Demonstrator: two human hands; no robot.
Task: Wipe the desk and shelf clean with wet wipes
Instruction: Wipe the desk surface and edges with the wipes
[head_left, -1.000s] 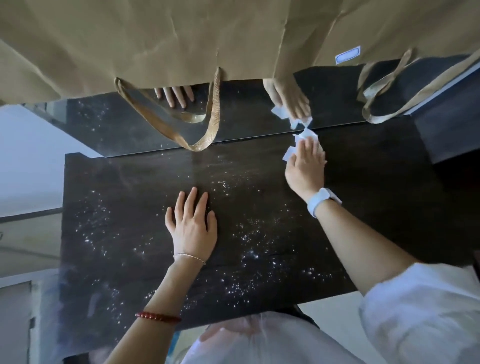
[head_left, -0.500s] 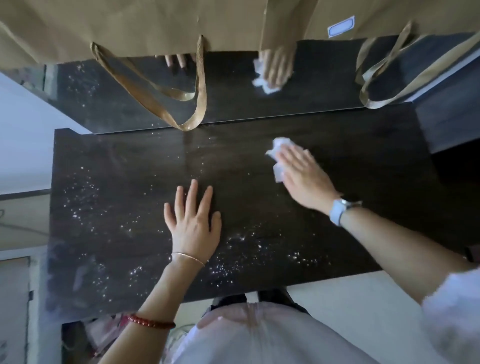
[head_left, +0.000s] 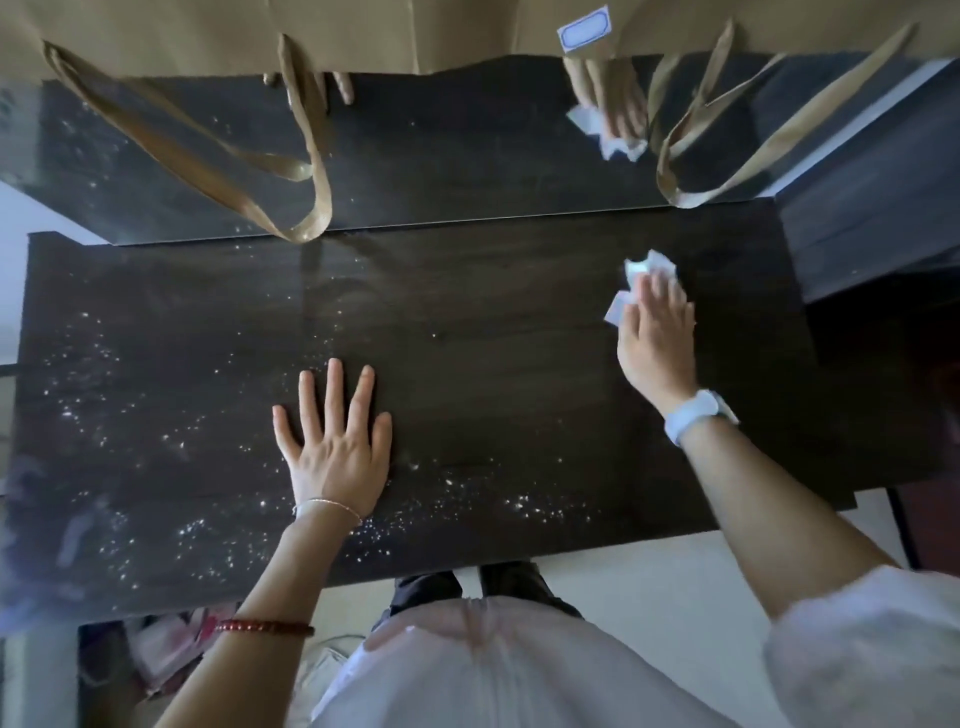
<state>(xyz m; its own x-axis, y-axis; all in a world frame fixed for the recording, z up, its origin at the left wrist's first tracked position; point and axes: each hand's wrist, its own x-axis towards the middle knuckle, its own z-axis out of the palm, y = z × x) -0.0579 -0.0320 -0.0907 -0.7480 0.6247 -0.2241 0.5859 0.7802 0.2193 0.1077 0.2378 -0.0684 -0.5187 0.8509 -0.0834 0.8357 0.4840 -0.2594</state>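
A dark wooden desk top (head_left: 493, 332) fills the view, speckled with white dust on its left half and along the near edge. My right hand (head_left: 657, 340) presses a crumpled white wet wipe (head_left: 641, 275) flat onto the desk's far right part. My left hand (head_left: 335, 441) lies flat on the desk near the middle, fingers spread, holding nothing. A glossy dark back panel (head_left: 467, 156) behind the desk mirrors both hands and the wipe.
Brown paper bags (head_left: 260, 31) hang over the back panel, their handle loops (head_left: 306, 208) dangling to the desk's rear edge. A dark shelf unit (head_left: 872, 208) adjoins the desk on the right. Light floor and my feet show below the near edge.
My right hand slid the wipe from the rear middle of the desk towards the right side. The left hand stayed planted. The view shifted slightly.
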